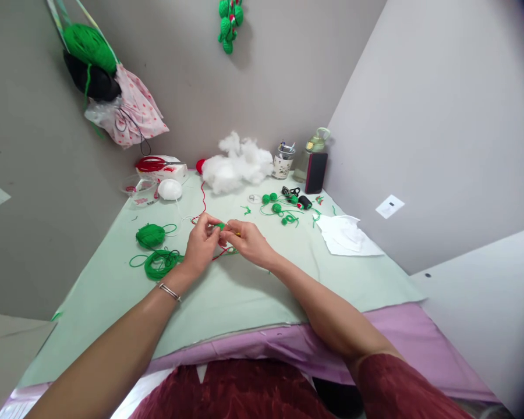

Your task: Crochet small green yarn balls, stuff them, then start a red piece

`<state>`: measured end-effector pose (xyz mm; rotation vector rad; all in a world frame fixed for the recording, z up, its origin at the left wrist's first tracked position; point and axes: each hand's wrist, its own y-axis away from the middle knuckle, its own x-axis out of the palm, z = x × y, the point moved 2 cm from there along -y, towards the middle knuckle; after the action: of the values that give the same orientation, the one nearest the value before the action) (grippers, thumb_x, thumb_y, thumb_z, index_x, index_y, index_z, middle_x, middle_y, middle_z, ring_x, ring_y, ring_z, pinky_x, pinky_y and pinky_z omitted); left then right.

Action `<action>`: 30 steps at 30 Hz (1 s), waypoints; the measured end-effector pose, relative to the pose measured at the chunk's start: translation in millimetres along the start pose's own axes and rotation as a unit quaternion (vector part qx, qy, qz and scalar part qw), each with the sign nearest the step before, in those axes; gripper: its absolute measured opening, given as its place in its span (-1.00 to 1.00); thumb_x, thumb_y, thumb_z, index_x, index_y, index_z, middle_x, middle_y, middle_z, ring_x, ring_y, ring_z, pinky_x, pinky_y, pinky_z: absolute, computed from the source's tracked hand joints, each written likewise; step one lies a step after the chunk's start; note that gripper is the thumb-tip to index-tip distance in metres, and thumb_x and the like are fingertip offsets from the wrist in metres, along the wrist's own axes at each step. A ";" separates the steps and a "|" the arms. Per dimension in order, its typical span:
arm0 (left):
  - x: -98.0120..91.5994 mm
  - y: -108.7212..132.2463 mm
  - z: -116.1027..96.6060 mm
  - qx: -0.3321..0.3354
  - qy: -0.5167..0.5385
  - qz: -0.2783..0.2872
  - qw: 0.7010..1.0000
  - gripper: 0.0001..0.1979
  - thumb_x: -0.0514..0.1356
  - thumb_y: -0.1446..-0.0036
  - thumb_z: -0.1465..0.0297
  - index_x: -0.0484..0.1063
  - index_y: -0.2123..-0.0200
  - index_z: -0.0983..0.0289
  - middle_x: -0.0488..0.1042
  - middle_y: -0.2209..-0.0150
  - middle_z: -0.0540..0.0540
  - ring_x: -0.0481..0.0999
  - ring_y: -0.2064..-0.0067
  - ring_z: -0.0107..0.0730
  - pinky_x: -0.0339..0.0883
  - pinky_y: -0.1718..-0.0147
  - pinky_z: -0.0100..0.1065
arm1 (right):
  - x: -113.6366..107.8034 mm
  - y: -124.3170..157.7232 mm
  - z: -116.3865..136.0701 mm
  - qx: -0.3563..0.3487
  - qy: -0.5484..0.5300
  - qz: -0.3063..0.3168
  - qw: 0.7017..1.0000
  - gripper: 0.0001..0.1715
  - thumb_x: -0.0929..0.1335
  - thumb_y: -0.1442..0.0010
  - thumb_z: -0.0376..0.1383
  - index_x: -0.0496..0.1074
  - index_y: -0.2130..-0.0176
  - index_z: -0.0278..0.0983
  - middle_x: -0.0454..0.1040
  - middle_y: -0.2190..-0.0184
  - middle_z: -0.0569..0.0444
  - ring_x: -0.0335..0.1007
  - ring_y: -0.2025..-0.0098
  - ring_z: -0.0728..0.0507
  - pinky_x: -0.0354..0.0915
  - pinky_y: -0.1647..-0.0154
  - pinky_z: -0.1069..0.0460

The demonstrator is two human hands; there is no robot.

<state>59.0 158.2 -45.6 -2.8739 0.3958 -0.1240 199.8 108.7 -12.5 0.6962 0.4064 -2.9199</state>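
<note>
My left hand [203,244] is closed, pinching a small green crochet piece [219,226] between thumb and fingers. Close against it, my right hand [250,241] is closed on what looks like a crochet hook [238,234], of which only a yellow bit shows. The fingers cover most of the piece. Red yarn [204,198] runs from the back of the table to the hands, and some hangs below them. Left of my left hand lie a ball of green yarn [151,235] and a loose green skein [159,265].
White stuffing [238,166] is heaped at the back, beside a pen cup [283,162], a bottle [303,166] and a phone [316,173]. Small green crochet balls [276,208] lie right of centre, near white paper [349,235]. Red-handled scissors [152,163] and white yarn [170,190] stand back left.
</note>
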 end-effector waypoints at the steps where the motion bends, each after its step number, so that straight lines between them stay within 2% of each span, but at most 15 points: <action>1: 0.4 -0.9 -0.1 -0.011 0.006 0.005 1.000 -0.81 0.32 -0.02 0.37 0.34 0.33 0.19 0.47 0.43 -0.09 0.51 0.52 -0.42 0.44 0.50 -0.36 | -1.1 -0.3 0.0 -0.003 0.017 0.001 1.000 -0.69 0.28 -0.32 -0.18 0.31 0.44 -0.24 0.37 0.52 0.18 0.16 0.47 -0.02 0.06 0.40 0.07; 5: 1.4 -1.4 -4.6 -0.048 0.039 0.021 0.998 -0.79 0.32 0.00 0.34 0.33 0.36 0.21 0.46 0.44 -0.08 0.52 0.53 -0.40 0.53 0.50 -0.29 | -8.0 -2.4 -1.4 -0.004 0.082 -0.014 0.997 -0.85 0.41 -0.20 -0.30 0.35 0.39 -0.20 0.30 0.56 0.24 0.08 0.49 -0.02 -0.05 0.36 0.05; 9: 2.4 1.8 -10.6 -0.066 0.071 0.038 0.995 -0.78 0.34 -0.02 0.32 0.35 0.35 0.22 0.46 0.41 -0.07 0.55 0.44 -0.38 0.57 0.42 -0.27 | -11.4 -3.9 -3.8 0.010 0.107 -0.040 0.993 -0.82 0.45 -0.18 -0.27 0.37 0.39 -0.18 0.25 0.58 0.25 0.03 0.50 -0.02 -0.09 0.36 0.04; 15: 3.7 3.2 -18.3 -0.066 0.102 0.073 0.990 -0.72 0.38 -0.07 0.24 0.38 0.29 0.23 0.46 0.33 -0.06 0.59 0.30 -0.39 0.61 0.21 -0.22 | -13.7 -6.3 -6.8 0.037 0.060 -0.078 0.994 -0.76 0.41 -0.19 -0.15 0.34 0.42 -0.20 0.17 0.60 0.27 0.04 0.51 -0.02 -0.02 0.42 0.06; 19: 4.2 1.8 -18.4 -0.070 0.108 0.089 0.988 -0.64 0.43 -0.03 0.19 0.39 0.26 0.24 0.46 0.28 -0.06 0.61 0.24 -0.40 0.60 0.11 -0.21 | -15.9 -8.0 -8.2 0.049 0.024 -0.090 0.994 -0.70 0.39 -0.16 -0.10 0.33 0.46 -0.22 0.19 0.59 0.25 0.06 0.50 -0.02 0.00 0.45 0.06; 25: 1.1 -1.7 -9.9 -0.092 0.098 0.085 0.987 -0.58 0.46 0.04 0.18 0.35 0.27 0.24 0.51 0.39 -0.06 0.60 0.40 -0.41 0.58 0.27 -0.25 | -20.5 -6.0 -2.1 0.044 -0.005 -0.034 0.998 -0.76 0.34 -0.18 -0.15 0.37 0.41 -0.25 0.19 0.58 0.25 0.05 0.49 -0.01 0.03 0.45 0.07; 30: 0.3 -4.2 -1.3 -0.081 0.071 0.051 0.993 -0.71 0.38 0.03 0.31 0.33 0.32 0.22 0.47 0.51 -0.10 0.51 0.53 -0.43 0.47 0.46 -0.35 | -11.0 -2.0 4.2 0.047 0.019 -0.007 0.999 -0.82 0.27 -0.23 -0.26 0.37 0.39 -0.25 0.33 0.54 0.20 0.13 0.48 -0.02 0.07 0.41 0.07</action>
<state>60.2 161.8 -43.3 -3.0050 0.6054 -0.2921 207.4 109.9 -3.4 0.7659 0.2802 -2.9589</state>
